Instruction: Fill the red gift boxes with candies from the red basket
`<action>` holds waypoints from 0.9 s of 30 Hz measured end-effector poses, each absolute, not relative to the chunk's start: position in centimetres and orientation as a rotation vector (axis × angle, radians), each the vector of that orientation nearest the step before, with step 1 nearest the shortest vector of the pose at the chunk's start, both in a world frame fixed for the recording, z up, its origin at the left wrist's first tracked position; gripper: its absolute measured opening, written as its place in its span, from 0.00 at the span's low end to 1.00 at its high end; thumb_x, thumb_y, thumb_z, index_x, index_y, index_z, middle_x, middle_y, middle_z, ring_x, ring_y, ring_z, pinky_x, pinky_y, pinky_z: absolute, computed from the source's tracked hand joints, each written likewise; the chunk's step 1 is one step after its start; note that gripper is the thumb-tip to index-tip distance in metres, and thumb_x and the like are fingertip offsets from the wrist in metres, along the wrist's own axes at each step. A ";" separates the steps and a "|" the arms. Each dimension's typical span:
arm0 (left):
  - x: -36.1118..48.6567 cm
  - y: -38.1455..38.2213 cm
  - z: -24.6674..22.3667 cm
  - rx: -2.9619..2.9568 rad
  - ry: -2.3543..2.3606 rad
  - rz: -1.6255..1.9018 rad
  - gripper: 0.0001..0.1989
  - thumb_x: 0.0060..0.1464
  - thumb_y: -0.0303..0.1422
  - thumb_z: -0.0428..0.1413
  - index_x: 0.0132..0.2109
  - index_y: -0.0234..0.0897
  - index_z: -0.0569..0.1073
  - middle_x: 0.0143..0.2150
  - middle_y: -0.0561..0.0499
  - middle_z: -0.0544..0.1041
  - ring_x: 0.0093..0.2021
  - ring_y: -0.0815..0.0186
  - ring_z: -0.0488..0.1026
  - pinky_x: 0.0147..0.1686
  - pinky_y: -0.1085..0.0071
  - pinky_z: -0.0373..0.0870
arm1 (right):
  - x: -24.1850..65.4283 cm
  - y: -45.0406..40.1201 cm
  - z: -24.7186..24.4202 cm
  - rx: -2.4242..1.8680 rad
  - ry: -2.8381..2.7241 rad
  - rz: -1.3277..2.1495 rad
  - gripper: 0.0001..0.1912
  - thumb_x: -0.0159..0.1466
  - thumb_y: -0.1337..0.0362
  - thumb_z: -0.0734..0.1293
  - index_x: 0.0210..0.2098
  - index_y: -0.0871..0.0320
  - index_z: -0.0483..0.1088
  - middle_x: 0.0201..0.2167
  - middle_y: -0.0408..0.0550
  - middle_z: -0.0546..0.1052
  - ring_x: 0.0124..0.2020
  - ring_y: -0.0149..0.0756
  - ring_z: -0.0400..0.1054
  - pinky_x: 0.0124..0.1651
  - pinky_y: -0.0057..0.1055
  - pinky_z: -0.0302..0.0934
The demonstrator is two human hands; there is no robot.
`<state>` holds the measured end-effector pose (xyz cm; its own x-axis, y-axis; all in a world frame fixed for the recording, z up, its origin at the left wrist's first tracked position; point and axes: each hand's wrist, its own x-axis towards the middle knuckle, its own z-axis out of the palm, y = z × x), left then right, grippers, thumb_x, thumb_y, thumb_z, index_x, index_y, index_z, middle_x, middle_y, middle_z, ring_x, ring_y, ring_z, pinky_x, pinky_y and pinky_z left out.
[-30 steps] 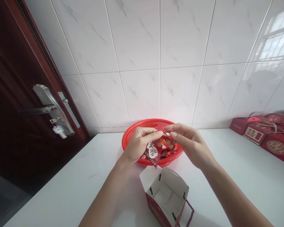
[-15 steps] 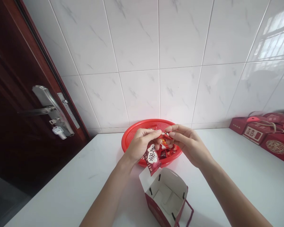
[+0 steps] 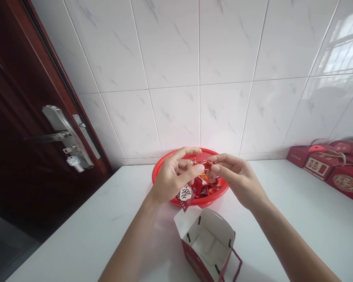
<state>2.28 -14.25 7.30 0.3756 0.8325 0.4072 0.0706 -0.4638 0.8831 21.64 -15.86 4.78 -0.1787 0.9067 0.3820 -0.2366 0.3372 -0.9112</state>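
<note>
My left hand [image 3: 172, 178] is over the red basket [image 3: 158, 168], thumb and forefinger apart. Its curled lower fingers keep hold of a maroon candy packet [image 3: 185, 194] with white lettering, which hangs below the palm. My right hand [image 3: 241, 178] pinches a small red wrapped candy [image 3: 206, 164] between thumb and fingertips; the fingers partly cover it. Several red and dark wrapped candies [image 3: 204, 191] lie in the basket beneath. Nearer to me stands an open maroon gift box [image 3: 194, 256], white inside, its flap raised and its cord handle hanging at the right.
Red gift boxes [image 3: 345, 182] with cord handles stand at the right against the tiled wall [image 3: 173, 121]. A dark wooden door with a metal handle [image 3: 66, 135] and keys is at the left. Everything stands on a white tabletop [image 3: 114, 219].
My left thumb and forefinger have parted and drawn back from the small red candy, which stays in my right hand. The maroon packet has shifted slightly up and left with my left hand.
</note>
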 end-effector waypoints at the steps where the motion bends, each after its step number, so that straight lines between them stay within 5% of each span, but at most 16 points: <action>1: 2.1 -14.3 7.3 1.852 0.796 1.151 0.18 0.56 0.41 0.64 0.51 0.39 0.75 0.19 0.60 0.66 0.19 0.73 0.61 0.20 0.77 0.59 | 21.6 -15.9 4.8 -0.671 -1.370 1.168 0.11 0.62 0.56 0.75 0.40 0.55 0.78 0.27 0.43 0.80 0.29 0.35 0.74 0.37 0.35 0.68; 20: 2.0 -13.9 6.7 2.057 0.769 1.225 0.13 0.56 0.34 0.66 0.49 0.46 0.83 0.21 0.57 0.73 0.22 0.72 0.68 0.22 0.77 0.67 | 21.5 -16.0 5.0 -0.680 -1.439 1.101 0.14 0.58 0.56 0.78 0.39 0.55 0.77 0.26 0.44 0.80 0.29 0.36 0.75 0.33 0.34 0.70; 27: 2.1 -13.6 6.5 2.035 0.633 1.258 0.09 0.56 0.32 0.65 0.45 0.43 0.85 0.35 0.50 0.85 0.35 0.63 0.81 0.34 0.72 0.79 | 21.3 -16.0 4.7 -0.645 -1.473 1.079 0.11 0.60 0.58 0.76 0.38 0.55 0.76 0.26 0.44 0.79 0.30 0.36 0.75 0.34 0.33 0.70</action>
<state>2.07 -13.64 6.51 0.4215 0.6901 0.5883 0.0614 -0.6689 0.7408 21.29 -15.96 4.73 -0.2068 0.8644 0.4584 -0.1768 0.4278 -0.8864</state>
